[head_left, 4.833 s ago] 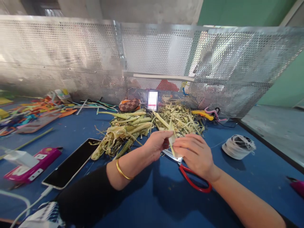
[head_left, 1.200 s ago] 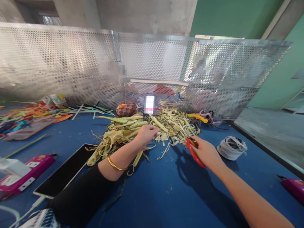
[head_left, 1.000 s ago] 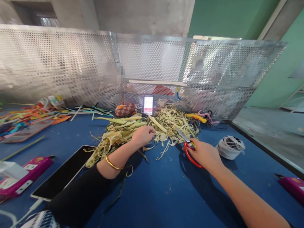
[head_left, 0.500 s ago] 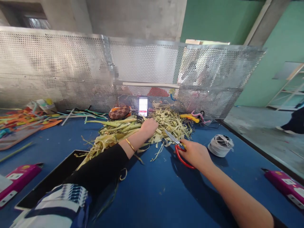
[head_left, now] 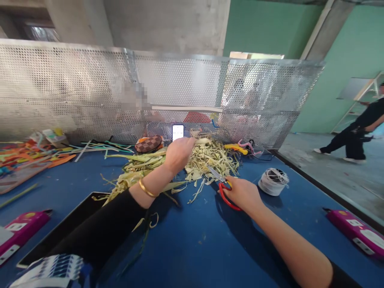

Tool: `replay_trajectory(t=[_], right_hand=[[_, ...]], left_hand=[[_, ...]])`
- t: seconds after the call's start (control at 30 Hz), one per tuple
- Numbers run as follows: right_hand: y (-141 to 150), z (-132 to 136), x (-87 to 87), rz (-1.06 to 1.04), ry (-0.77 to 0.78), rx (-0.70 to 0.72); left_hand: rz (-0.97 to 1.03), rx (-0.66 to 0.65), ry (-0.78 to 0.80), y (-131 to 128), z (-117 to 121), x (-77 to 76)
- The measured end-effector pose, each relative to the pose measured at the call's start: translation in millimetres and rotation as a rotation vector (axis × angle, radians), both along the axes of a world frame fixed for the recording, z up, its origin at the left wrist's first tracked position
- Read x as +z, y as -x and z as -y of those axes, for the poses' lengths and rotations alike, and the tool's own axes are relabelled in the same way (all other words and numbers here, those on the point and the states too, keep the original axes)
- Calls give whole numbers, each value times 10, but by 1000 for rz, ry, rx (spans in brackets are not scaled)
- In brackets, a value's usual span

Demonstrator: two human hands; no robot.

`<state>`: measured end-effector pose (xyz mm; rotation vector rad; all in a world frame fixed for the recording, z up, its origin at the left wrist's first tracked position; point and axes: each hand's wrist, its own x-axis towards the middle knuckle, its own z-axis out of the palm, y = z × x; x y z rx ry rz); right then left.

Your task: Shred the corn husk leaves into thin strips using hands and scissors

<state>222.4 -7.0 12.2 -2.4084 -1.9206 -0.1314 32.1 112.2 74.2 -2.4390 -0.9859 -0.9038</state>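
Scissors [head_left: 221, 189] sit in the right hand [head_left: 244, 195], fingers wrapped around the handles. Farther in, the left hand [head_left: 179, 154] has just risen from the pile [head_left: 211, 161]. A pale strip [head_left: 204, 141], no longer lying across the heap, appears pinched at its fingertips, leaving strip and blades apart, one to each hand. Beyond, a person in black [head_left: 355, 130] has come into view.

My single head camera looks forward and down across the blue tabletop [head_left: 195, 248], my left hand [head_left: 179, 154] and right hand [head_left: 244, 193] close before it, the perforated metal screen [head_left: 180, 76] farther back.
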Motion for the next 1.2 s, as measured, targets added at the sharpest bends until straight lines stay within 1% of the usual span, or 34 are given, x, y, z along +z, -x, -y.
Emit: replay_trajectory(t=[0.07, 0.1, 0.13, 0.17, 0.2, 0.23, 0.27, 0.33, 0.4, 0.43, 0.47, 0.5, 0.53, 0.57, 0.6, 0.63, 0.67, 0.7, 0.73, 0.8, 0.87, 0.93, 1.0, 1.07, 1.13, 1.2], right_hand=[[6, -13, -24, -4, 35, 10], [12, -17, -38, -4, 43, 16], [21, -17, -52, -3, 47, 23], [31, -14, -64, -1, 50, 30], [41, -6, -74, 1, 52, 38], [50, 7, -80, 2, 53, 47], [56, 23, -81, 3, 54, 56], [57, 57, -59, 3, 54, 74], [55, 81, 3, 21, 44, 85], [61, 85, 50, -14, 5, 99], [78, 81, 107, -118, -54, 129], [110, 72, 171, -298, -123, 176], [158, 57, 236, -556, -191, 241], [220, 37, 298, -875, -222, 311], [294, 13, 351, -1181, -202, 368], [371, -11, 392, -1412, -153, 407], [446, -36, 420, -1579, -114, 407], [512, -58, 433, -1690, -104, 373], [563, -75, 433, -1756, -113, 336], [615, -88, 408, -1812, -159, 269], [604, -74, 370, -1831, -196, 243], [557, -45, 336, -1823, -218, 217], [505, -20, 309, -1781, -242, 185], [470, -11, 289, -1765, -232, 182], [457, -16, 274, -1802, -189, 196], [462, -26, 265, -1846, -155, 204]], left_hand=[[360, -40, 138, 48, 243, 99], [526, -105, 258, 73, 364, 136], [659, -215, 423, 99, 479, 165], [767, -328, 620, 126, 580, 186], [828, -414, 826, 153, 666, 199], [847, -461, 1021, 179, 735, 204], [858, -486, 1179, 203, 785, 202], [897, -495, 1390, 238, 839, 180], [931, -487, 1504, 248, 853, 146], [938, -476, 1538, 242, 854, 127], [948, -461, 1554, 230, 854, 108], [957, -448, 1556, 214, 855, 89], [959, -446, 1556, 194, 857, 69], [950, -453, 1561, 174, 858, 48], [941, -459, 1569, 153, 857, 25], [941, -452, 1569, 134, 853, 1], [949, -429, 1559, 117, 845, -24], [967, -392, 1533, 103, 831, -49], [986, -348, 1493, 92, 814, -74], [994, -280, 1397, 77, 773, -119], [957, -262, 1334, 66, 736, -155], [912, -271, 1307, 54, 715, -182], [886, -290, 1328, 36, 713, -205], [891, -308, 1390, 14, 725, -227], [904, -324, 1456, -6, 743, -245], [904, -338, 1472, -17, 757, -257]])
